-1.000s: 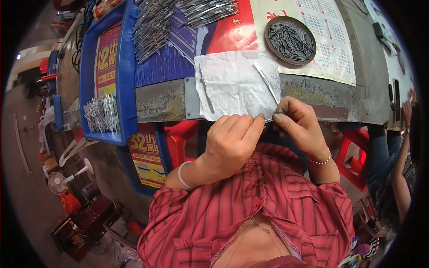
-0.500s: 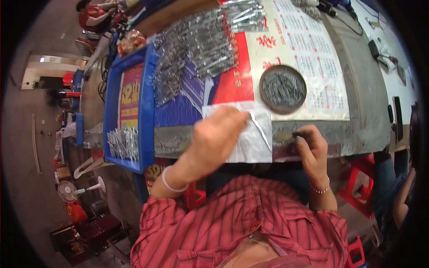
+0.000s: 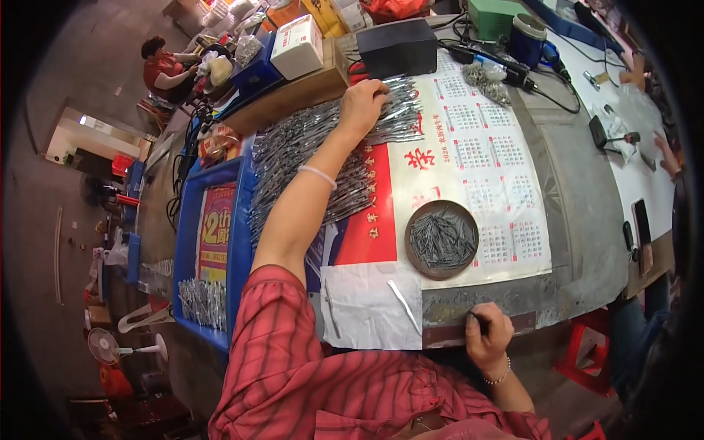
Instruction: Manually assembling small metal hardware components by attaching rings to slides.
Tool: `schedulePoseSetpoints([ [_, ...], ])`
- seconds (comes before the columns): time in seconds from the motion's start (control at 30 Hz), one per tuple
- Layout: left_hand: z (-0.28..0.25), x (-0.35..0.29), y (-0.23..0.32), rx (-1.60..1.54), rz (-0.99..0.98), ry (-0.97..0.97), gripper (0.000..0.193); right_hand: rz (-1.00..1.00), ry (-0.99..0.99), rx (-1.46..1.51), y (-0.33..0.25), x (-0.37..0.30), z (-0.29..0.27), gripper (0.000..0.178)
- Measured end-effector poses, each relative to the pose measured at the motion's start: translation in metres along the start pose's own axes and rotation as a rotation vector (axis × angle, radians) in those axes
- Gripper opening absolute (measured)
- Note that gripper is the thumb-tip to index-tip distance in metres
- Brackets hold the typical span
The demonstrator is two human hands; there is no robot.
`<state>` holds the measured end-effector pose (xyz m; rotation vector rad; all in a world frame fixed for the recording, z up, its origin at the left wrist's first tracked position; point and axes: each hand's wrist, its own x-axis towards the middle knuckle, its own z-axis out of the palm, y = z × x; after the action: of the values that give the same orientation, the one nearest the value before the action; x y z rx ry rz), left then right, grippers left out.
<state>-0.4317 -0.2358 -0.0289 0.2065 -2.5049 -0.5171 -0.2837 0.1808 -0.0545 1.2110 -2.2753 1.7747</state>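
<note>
My left hand [image 3: 364, 106] reaches far forward to a pile of slender silvery metal pieces [image 3: 312, 158], fingers bent down at its upper right part. What they grip, if anything, is hidden. My right hand [image 3: 490, 336] is closed near the table's front edge, thumb against curled fingers. Its thumb tip looks dark, and I cannot make out what is pinched there. Between my arms, a white cloth [image 3: 370, 323] bears a bright slender metal piece [image 3: 403, 304] and a thinner one [image 3: 331, 312] at its left side. A round dish [image 3: 474, 258] of dark grey pins [image 3: 442, 238] stands beyond my right hand.
Left of the pile, a blue tray [image 3: 242, 220] holds a bunch of silvery pieces [image 3: 203, 304]. Printed calendar sheets [image 3: 513, 183] cover the tabletop. Boxes [image 3: 398, 48], a blue mug [image 3: 528, 40] and cables line the back. Another person [image 3: 167, 70] sits at far left.
My left hand has gone from above the white cloth forward to the pile. My right hand stays closed near the front edge. The view has tilted up, showing more of the table's back.
</note>
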Motion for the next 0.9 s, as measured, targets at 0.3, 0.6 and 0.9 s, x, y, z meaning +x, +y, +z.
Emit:
schedulePoseSetpoints([
  [0.3, -0.017, -0.002, -0.022, 0.103, 0.076, 0.001, 0.015, 0.007, 0.0, 0.003, -0.001, 0.002, 0.006, 0.015],
  [0.6, -0.186, -0.155, 0.074, -0.203, -0.116, 0.058, 0.016, 0.164, 0.07, -0.036, 0.001, -0.013, 0.008, 0.007],
  [0.9, -0.295, -0.296, 0.196, -0.261, 0.113, 0.529, 0.003, 0.094, 0.106, -0.104, 0.01, -0.018, 0.019, 0.007],
])
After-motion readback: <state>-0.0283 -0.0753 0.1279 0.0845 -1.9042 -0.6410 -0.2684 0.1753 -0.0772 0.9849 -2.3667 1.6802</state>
